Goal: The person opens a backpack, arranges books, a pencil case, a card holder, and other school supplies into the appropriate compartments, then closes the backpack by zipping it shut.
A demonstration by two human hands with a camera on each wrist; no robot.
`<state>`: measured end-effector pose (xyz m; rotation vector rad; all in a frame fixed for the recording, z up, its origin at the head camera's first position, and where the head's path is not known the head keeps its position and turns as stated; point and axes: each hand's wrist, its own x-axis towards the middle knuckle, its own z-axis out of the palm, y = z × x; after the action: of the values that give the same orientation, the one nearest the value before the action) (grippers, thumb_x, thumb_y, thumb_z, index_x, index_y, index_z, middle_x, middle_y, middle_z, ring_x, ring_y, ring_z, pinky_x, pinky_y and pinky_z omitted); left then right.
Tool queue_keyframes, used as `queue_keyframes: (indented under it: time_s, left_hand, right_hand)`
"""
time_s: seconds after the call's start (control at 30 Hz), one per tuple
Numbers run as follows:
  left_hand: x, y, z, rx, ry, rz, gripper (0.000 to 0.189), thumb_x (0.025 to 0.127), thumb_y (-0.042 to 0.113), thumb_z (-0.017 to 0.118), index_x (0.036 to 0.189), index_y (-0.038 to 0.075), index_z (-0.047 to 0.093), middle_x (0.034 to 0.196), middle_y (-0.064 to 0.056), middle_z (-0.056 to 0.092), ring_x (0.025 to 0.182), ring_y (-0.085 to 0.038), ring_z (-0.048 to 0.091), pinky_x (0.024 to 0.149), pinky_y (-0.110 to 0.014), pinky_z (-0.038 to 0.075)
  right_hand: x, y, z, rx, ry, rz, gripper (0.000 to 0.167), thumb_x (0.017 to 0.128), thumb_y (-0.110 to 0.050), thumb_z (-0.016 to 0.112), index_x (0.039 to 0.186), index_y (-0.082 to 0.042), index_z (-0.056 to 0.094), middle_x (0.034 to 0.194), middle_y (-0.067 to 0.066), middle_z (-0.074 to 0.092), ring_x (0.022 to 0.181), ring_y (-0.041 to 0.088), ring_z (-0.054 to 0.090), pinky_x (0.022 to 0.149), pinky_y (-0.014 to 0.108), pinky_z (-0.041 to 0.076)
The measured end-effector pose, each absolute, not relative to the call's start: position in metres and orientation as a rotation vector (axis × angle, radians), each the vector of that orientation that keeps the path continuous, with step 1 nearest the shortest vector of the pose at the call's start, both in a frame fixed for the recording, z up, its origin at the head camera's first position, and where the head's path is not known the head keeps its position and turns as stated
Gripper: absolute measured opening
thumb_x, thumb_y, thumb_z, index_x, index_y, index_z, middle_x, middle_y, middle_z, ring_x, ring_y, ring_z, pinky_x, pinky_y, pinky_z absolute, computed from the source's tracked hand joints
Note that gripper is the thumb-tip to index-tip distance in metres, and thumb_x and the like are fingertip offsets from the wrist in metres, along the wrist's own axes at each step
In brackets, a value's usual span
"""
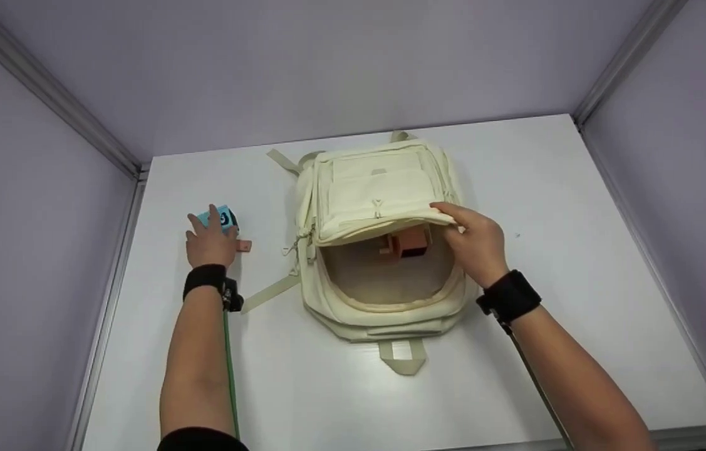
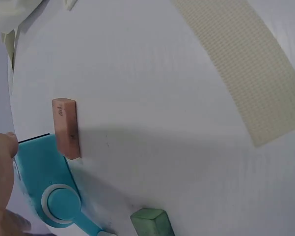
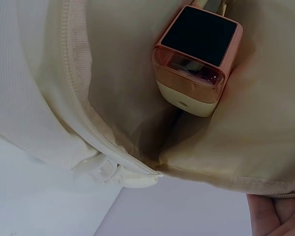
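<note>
On the left of the table, my left hand reaches over a blue crank pencil sharpener, its fingers spread. In the left wrist view the thumb is at the edge of the sharpener, whose round crank hub shows. A pink eraser lies beside it, and a green block is close by. My right hand pinches the front flap of a cream backpack and holds it raised. Inside the unzipped compartment sits a pink box-shaped sharpener with a dark top.
The backpack lies flat mid-table, with a strap stretched toward the left arm and a loop at its near end. Purple-grey panels wall the white table at the back and sides.
</note>
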<state>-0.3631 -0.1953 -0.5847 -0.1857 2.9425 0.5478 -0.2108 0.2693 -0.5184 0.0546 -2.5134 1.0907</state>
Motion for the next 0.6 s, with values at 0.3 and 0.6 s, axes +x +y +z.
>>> queue_keyframes:
  time_s: [0.3,0.6]
  left_hand:
    - [-0.369,-0.184,-0.592,-0.029,2.958,0.628,0.062,0.105,0.029,0.057,0.155,-0.002,0.036,0.156,-0.043,0.018,0.140,-0.063,0.024,0.115,-0.062,0.027]
    - [-0.363,-0.186,-0.594,-0.154,2.927,0.826,0.046,0.093,0.018,0.066,0.126,-0.006,0.044,0.125,-0.025,0.045,0.119,-0.040,0.046,0.098,-0.052,0.044]
  right_hand:
    - [-0.210,0.272,-0.517,0.047,-2.503,1.080,0.040,0.092,0.003,0.070,0.127,-0.016,0.074,0.125,0.007,0.072,0.116,0.024,0.067,0.081,0.040,0.050]
    - [-0.211,0.269,-0.521,0.063,-2.509,1.083,0.040,0.093,0.002,0.067,0.127,-0.016,0.075,0.125,0.006,0.072,0.089,0.021,0.064,0.067,0.034,0.042]
